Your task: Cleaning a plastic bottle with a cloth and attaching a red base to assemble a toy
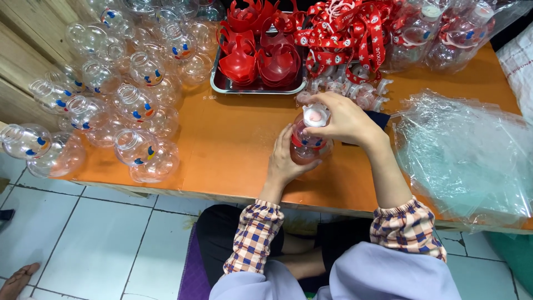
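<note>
head view: left hand (pixel 284 162) wraps clear plastic bottle (pixel 308 145) on desk (pixel 233 139), right hand (pixel 345 118) fingers pinch its white cap (pixel 316 115); looks light, thin, slippery, best held round the body.

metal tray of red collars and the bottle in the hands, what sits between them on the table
In the head view, a small cluster of clear plastic caps lies between the metal tray and the held bottle, with bare orange table to their left.

One head-worn camera looks steeply down from close above, facing the far side of the counter (pixel 233 144), with the lap nearest.
</note>
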